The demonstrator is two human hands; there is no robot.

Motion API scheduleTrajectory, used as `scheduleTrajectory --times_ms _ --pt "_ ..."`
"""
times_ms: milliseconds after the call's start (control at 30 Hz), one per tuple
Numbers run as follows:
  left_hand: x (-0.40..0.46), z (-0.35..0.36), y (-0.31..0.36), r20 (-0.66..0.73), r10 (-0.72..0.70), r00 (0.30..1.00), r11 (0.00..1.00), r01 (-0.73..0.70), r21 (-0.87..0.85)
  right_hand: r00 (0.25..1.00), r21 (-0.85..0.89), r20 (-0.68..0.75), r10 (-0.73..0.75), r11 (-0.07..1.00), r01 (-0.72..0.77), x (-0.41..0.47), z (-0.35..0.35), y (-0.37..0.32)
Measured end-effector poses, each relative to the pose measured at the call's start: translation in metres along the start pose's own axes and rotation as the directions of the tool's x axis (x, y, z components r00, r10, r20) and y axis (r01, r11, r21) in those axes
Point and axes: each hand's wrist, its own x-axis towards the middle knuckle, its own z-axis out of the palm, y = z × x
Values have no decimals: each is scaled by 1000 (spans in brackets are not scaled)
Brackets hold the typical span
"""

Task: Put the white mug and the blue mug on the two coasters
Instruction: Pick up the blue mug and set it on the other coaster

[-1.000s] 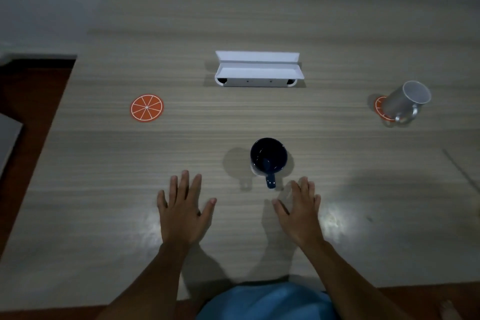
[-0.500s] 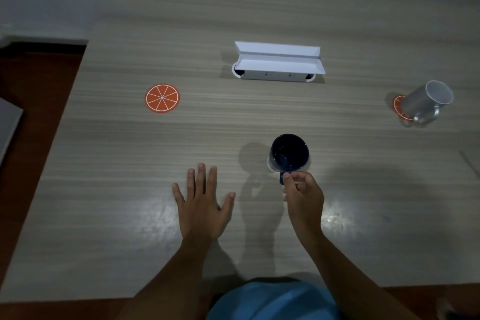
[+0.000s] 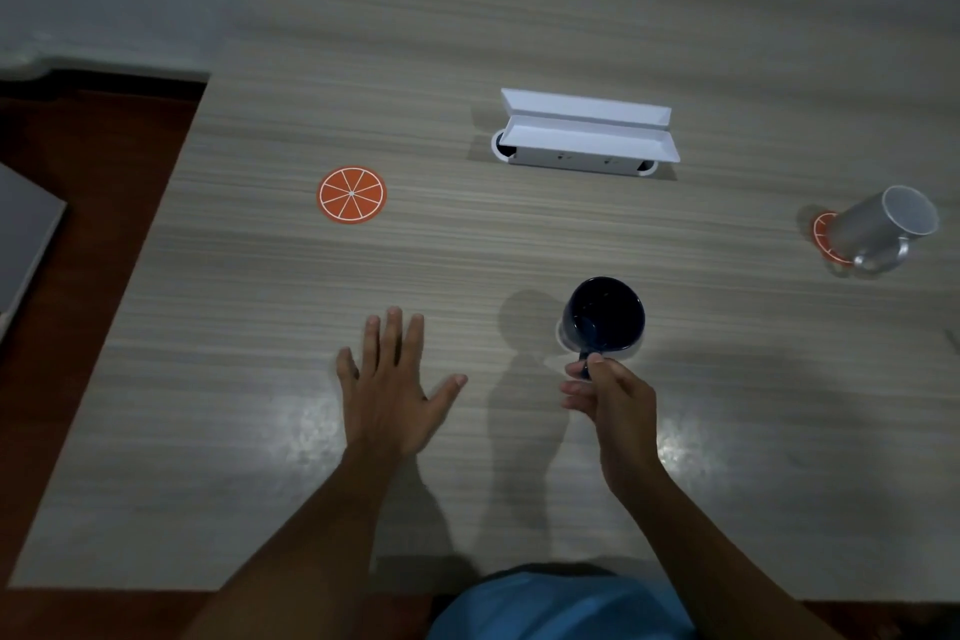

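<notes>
A dark blue mug (image 3: 604, 313) stands upright near the table's middle, its handle pointing toward me. My right hand (image 3: 610, 398) pinches that handle. My left hand (image 3: 390, 390) lies flat on the table, fingers spread, holding nothing. An orange-slice coaster (image 3: 351, 194) lies bare at the left. At the far right the white mug (image 3: 878, 229) stands on a second orange coaster (image 3: 822, 235), which shows only partly from under it.
A white open box (image 3: 582, 135) stands at the back centre of the wooden table (image 3: 260, 327). The table's left edge drops to a dark red floor. A grey flat object (image 3: 21, 234) lies off the left edge.
My right hand moved forward from flat on the table and took hold of the blue mug's handle. My left hand stayed flat. The view shifted slightly.
</notes>
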Motion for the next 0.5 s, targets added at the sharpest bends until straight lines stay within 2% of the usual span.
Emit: scheduleTrajectory --times_ms 167,333,500 --pt "13 -6 -16 -13 25 1000 999 -24 37 985 -21 56 -162 986 163 11 -1 -2" --pt "14 -5 -14 -14 17 1000 999 -16 28 965 -4 162 -205 978 209 29 19 -13" --pt "14 -6 -16 -6 10 1000 999 -10 33 934 -114 284 -217 960 258 47 67 -33"
